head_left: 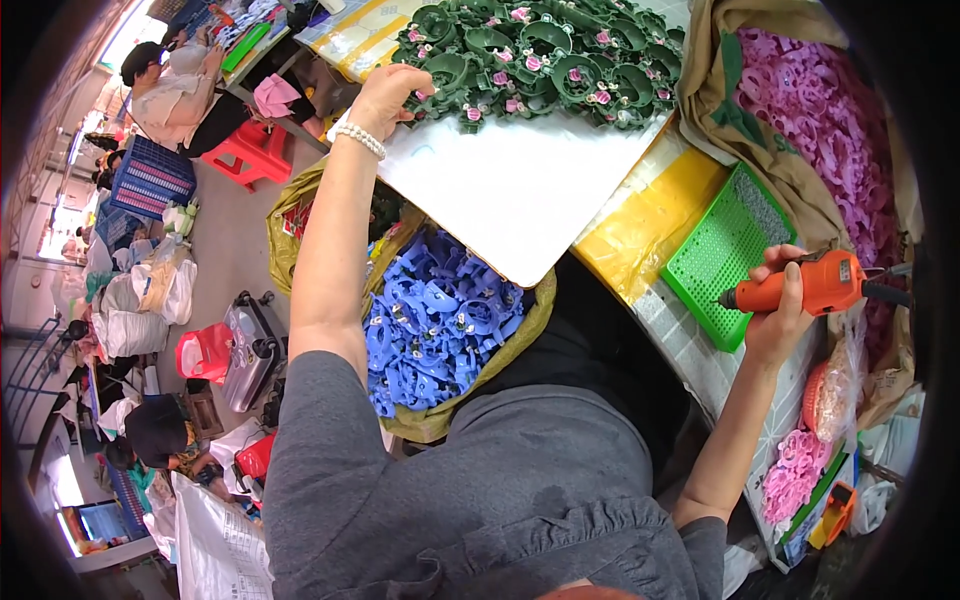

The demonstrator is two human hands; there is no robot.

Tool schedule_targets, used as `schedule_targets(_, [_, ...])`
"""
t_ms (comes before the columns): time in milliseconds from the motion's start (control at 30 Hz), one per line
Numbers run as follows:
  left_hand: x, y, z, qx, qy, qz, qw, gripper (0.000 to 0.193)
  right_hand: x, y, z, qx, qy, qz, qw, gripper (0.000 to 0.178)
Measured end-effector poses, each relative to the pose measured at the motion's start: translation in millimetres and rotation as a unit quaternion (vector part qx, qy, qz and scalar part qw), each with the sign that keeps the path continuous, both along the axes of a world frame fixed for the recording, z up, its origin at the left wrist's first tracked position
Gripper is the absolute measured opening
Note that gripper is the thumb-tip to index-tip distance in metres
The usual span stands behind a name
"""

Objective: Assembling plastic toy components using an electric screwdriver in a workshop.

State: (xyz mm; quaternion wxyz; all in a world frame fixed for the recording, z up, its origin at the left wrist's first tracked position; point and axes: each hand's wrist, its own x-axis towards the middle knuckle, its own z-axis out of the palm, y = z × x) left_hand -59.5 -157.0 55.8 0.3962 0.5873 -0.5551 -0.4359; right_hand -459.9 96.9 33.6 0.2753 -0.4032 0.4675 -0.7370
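- The green flowered pieces [545,65] lie heaped at the far end of the white board [500,190], seemingly to leave its near part free.
- The green basket [712,255], with small metal bits [762,205], sits just beside the right hand [778,325], probably for easy reach.
- Right fingers wrap around the orange power screwdriver [828,280], likely for a firm grip, its tip pointing left over the basket.
- Left hand [383,103]: fingers curled at the heap's edge; I cannot tell whether they pinch a piece.
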Motion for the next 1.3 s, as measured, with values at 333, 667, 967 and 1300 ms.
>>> schedule_targets(333, [-28, 66, -8, -0.038, 0.124, -0.133, 0.983, 0.038, -3, 3, 8, -0.014, -0.005, -0.010, 1.000, 0.023])
schedule_targets(667, [-110, 162, -38, 0.236, 0.407, -0.258, 0.844, 0.048, 2, -13, 16, 0.033, 0.012, 0.076, 0.997, 0.021])
schedule_targets(967, [-176, 207, -63, 0.339, 0.452, -0.281, 0.776, 0.050, 6, -17, -17, -0.007, -0.022, 0.100, 0.995, 0.044])
schedule_targets(1300, [-186, 208, -69, 0.329, 0.391, -0.289, 0.810, 0.037, 12, -24, -19, -0.008, -0.009, 0.030, 0.999, 0.060])
